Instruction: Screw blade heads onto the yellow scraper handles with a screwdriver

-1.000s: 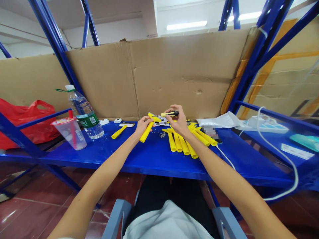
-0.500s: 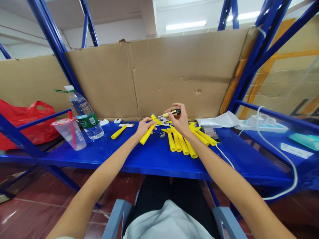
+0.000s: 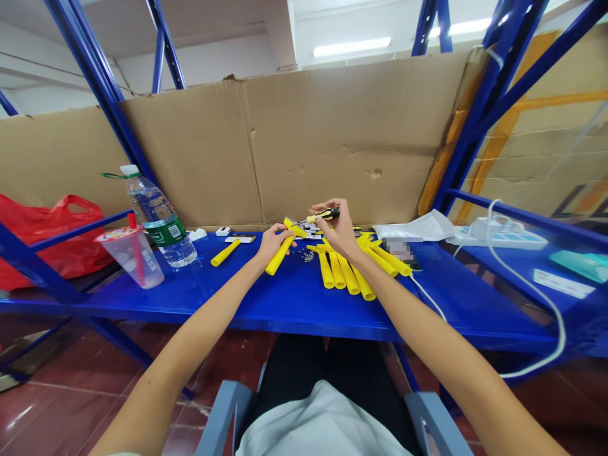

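My left hand (image 3: pixel 274 243) is closed around a yellow plastic scraper (image 3: pixel 279 256) with a round hollow handle, its wider head pointing away from me. My right hand (image 3: pixel 338 229) grips a screwdriver (image 3: pixel 324 215) by its cream-and-black handle. The shaft points left, with its tip at the scraper's head; whether it sits in a screw is too small to tell. Several similar yellow scrapers (image 3: pixel 349 275) lie side by side under my right wrist, partly hidden by it. Between the hands is a small heap of screws (image 3: pixel 308 256) on the blue table (image 3: pixel 285 304).
One yellow handle (image 3: pixel 225 253) lies left of my left hand. Farther left stand a water bottle (image 3: pixel 164 221), a plastic cup (image 3: pixel 133 256) and a red bag (image 3: pixel 52 234). To the right are a white plastic bag (image 3: pixel 415 227), a phone and a power strip (image 3: pixel 503 235). Cardboard (image 3: pixel 332 139) closes the back.
The view has shifted very slightly. Both hands keep their holds on the scraper and the screwdriver, and the right fingers have moved a little on the screwdriver handle.
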Tool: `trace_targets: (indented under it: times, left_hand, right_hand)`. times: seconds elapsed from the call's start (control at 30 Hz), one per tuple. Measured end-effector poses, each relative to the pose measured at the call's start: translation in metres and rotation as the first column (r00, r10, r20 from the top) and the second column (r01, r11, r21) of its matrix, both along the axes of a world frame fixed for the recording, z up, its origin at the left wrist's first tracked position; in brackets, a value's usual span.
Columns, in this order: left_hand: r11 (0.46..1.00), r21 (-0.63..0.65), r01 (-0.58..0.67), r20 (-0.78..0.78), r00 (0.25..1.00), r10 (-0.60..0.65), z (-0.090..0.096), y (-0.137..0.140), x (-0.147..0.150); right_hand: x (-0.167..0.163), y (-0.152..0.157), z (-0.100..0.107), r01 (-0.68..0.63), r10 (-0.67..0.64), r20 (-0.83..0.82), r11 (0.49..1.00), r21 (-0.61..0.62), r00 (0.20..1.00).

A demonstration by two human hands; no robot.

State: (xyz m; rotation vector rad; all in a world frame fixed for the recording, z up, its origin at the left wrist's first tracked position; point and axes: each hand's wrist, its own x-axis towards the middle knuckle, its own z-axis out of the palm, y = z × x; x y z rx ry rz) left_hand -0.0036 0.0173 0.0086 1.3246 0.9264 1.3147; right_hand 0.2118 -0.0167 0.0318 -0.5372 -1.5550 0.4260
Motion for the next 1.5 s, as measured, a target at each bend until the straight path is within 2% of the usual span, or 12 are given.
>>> trace_targets:
  times: [0.07,0.23,0.47,0.63,0.7,0.87,0.93,1.1,1.23,1.33,1.5]
  left_hand:
    - [1.0,-0.006,-0.019,0.0,1.0,0.019,0.0011,-0.0006,-0.001]
    - [1.0,-0.015,-0.001,-0.038,0.999,0.001,0.0033,-0.0037,-0.0019]
    - [1.0,-0.017,-0.006,-0.019,1.0,0.006,0.0042,-0.0042,-0.0008]
    - [0.999,-0.015,-0.029,0.026,0.999,0.03,0.0053,-0.0028,-0.0024]
    - [1.0,-0.008,-0.02,0.03,0.999,0.02,0.0057,-0.0026,-0.0024]
    - [1.0,0.006,-0.003,0.037,0.999,0.003,0.0062,-0.0025,-0.0018]
    - [1.0,-0.004,-0.015,0.04,0.999,0.016,0.0063,-0.0027,-0.0019]
    - [1.0,0.003,-0.016,0.038,0.999,0.016,0.0066,-0.0034,-0.0024]
    - [1.0,0.016,0.016,0.022,1.0,-0.017,0.0063,-0.0037,-0.0022]
    - [1.0,0.008,0.012,0.012,1.0,-0.012,0.0056,-0.0035,-0.002]
    - [1.0,0.011,0.005,0.014,1.0,-0.005,0.0046,-0.0034,-0.0012]
  right_hand:
    - [-0.0007,0.0,-0.0001,0.015,-0.014,0.009,0.999,-0.029,1.0]
    - [0.0016,0.0,0.0012,0.154,-0.155,-0.017,0.987,-0.051,0.988]
    - [0.0012,0.0004,-0.0006,0.015,-0.015,-0.028,1.0,0.003,1.0]
    - [0.0015,0.0016,-0.0023,0.146,-0.148,-0.03,0.987,-0.062,0.989]
    - [0.0016,0.0018,-0.0024,0.155,-0.158,-0.052,0.986,-0.055,0.986]
    - [-0.0011,0.0021,-0.0034,0.0,0.002,-0.066,1.0,0.026,0.998]
    - [-0.0021,0.0025,-0.0048,0.017,-0.017,-0.047,1.0,0.009,0.999]
    - [-0.0011,0.0023,-0.0064,0.161,-0.161,-0.003,0.987,-0.022,0.987]
    - [-0.0017,0.0001,-0.0038,0.08,-0.079,-0.026,0.996,0.036,0.997]
    - [-0.0032,-0.0003,-0.0028,0.03,-0.029,-0.041,0.999,0.03,0.999]
    - [-0.002,0.0012,-0.0038,0.126,-0.127,-0.041,0.992,-0.015,0.991]
